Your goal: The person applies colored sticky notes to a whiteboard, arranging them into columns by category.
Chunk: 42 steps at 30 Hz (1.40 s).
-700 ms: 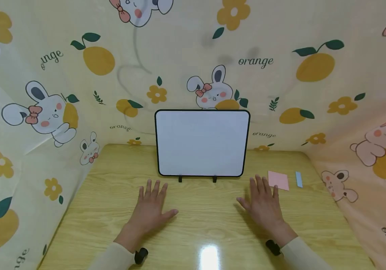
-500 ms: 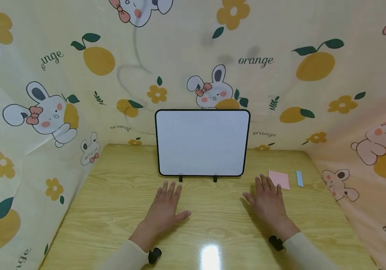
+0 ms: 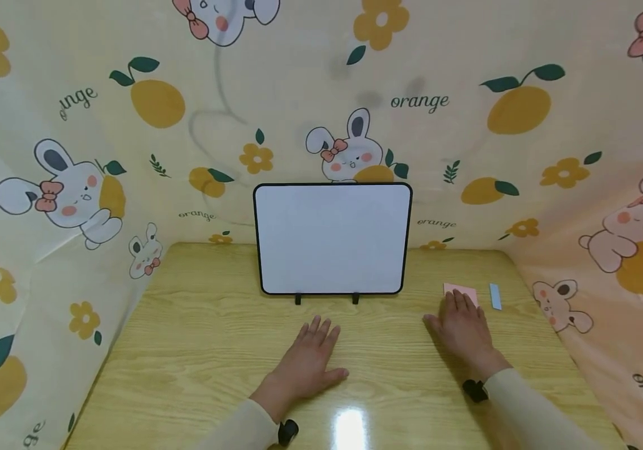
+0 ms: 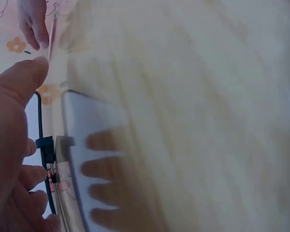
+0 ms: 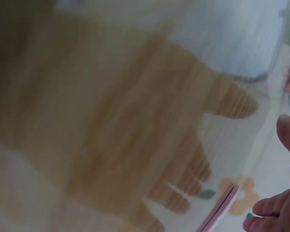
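Observation:
My right hand [image 3: 464,325] hovers with its fingers over the near part of a pink sticky-note pad [image 3: 448,287], which lies at the right of the table. The right wrist view catches the side of that pink pad [image 5: 217,210] beyond the fingers [image 5: 275,205]. A narrow light-blue strip [image 3: 495,297] lies just right of it. My left hand [image 3: 307,362] is palm down above the table, fingers spread and thumb out to the right, holding nothing. Beyond it stands a blank white board [image 3: 332,237] with a black frame.
The board rests on two small black feet [image 3: 298,299] near the back of the wood-grain table [image 3: 203,337]. Cloth printed with rabbits and oranges [image 3: 158,103] walls in the back and both sides. Light glares off the table front.
My left hand has moved right and a little nearer to me. The right hand has shifted right, so its fingers now cover part of the pink pad.

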Each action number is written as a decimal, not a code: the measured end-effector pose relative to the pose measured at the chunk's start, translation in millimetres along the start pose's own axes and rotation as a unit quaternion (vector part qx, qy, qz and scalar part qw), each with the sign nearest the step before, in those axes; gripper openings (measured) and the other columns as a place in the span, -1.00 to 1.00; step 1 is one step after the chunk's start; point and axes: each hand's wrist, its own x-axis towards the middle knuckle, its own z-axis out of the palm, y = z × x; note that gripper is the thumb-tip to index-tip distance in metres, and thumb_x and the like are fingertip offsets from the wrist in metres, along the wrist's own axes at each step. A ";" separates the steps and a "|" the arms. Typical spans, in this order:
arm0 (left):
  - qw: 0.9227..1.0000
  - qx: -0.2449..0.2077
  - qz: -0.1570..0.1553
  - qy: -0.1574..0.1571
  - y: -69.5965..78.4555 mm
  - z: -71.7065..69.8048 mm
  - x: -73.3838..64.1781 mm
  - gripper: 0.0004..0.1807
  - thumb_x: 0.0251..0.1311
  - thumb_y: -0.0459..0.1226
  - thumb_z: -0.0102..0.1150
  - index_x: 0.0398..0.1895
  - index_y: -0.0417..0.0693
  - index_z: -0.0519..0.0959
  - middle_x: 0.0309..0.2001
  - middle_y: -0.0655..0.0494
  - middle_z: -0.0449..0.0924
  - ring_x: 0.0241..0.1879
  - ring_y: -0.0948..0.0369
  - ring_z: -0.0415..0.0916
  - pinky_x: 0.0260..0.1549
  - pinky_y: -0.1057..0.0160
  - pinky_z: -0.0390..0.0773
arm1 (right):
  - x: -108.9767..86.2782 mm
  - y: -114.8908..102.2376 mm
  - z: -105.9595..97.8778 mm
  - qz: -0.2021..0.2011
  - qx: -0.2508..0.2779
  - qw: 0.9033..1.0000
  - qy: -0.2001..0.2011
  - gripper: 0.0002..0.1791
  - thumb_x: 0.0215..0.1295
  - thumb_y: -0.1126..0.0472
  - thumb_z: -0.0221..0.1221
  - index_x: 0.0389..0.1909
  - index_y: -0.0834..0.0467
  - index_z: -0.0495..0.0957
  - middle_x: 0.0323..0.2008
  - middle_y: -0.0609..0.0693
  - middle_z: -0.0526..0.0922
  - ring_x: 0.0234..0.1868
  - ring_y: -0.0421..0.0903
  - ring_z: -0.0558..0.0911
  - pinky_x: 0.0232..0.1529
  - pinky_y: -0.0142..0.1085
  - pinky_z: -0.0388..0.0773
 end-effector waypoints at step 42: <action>0.998 0.012 0.018 -0.051 7.4 4.2 32.6 -0.03 0.49 0.36 -0.11 0.73 -0.02 0.04 0.71 -0.02 -0.01 0.72 0.05 -0.15 0.68 0.00 -0.02 | -33.4 -73.1 16.1 -0.124 0.019 0.990 -0.059 -0.24 0.59 -0.11 0.13 0.49 0.42 0.34 0.50 0.39 0.37 0.55 0.38 0.32 0.45 0.43 0.27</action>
